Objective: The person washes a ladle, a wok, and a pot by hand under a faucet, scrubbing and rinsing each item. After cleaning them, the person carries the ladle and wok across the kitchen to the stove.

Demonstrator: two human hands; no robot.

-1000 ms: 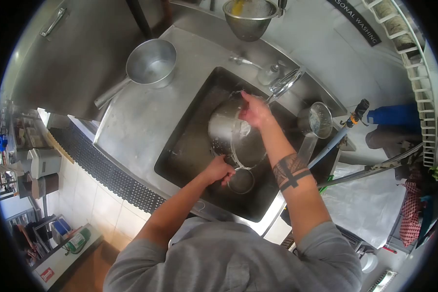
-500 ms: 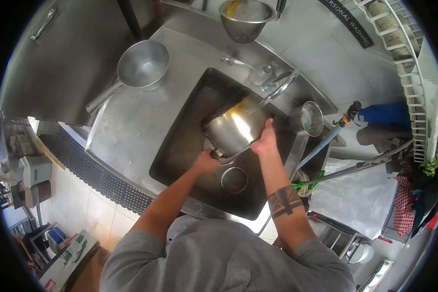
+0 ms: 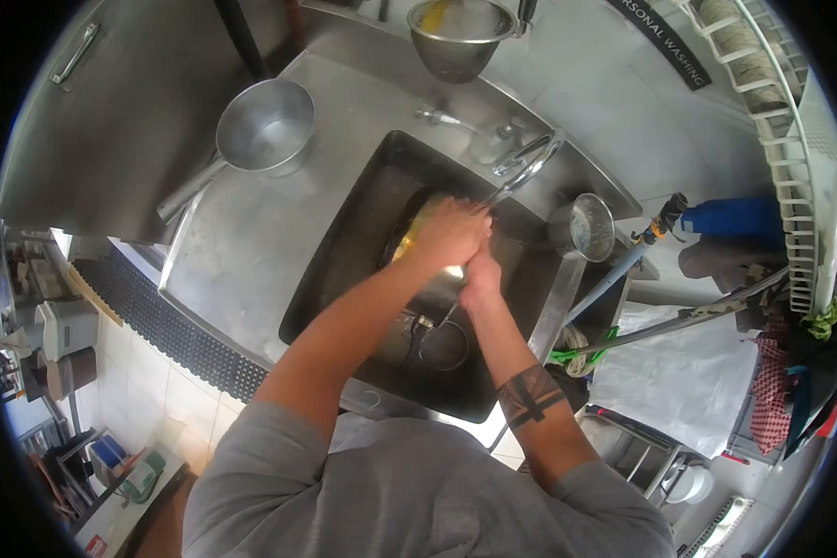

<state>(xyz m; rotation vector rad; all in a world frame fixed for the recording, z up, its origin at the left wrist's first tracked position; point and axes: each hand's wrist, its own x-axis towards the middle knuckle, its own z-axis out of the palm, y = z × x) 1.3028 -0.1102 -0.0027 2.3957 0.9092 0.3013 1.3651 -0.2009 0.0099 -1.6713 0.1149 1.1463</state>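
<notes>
A steel cooking pot [image 3: 433, 304] is tilted over inside the dark sink basin [image 3: 330, 302], its handle toward me and a yellowish gleam on its far left part. My left hand [image 3: 448, 232] lies across the pot just below the tap [image 3: 530, 170], fingers bent together; what is under them is hidden. Close against it, my right hand [image 3: 481, 277] grips the pot's right side. My forearms and hands cover much of the pot. A round strainer-like drain piece [image 3: 444, 346] shows near the pot's handle.
A long-handled saucepan [image 3: 265, 127] stands on the steel drainboard [image 3: 251, 237] at left. A steel strainer [image 3: 460, 46] hangs on the wall. Right of the basin are a small sieve [image 3: 592, 228] and a blue-grey pole [image 3: 609, 284]. A soap bottle [image 3: 493, 144] stands behind the tap.
My left hand has let go of the pot's handle and moved up and right, beside my right hand. The pot has turned and sits lower in the basin; my right hand has shifted slightly left.
</notes>
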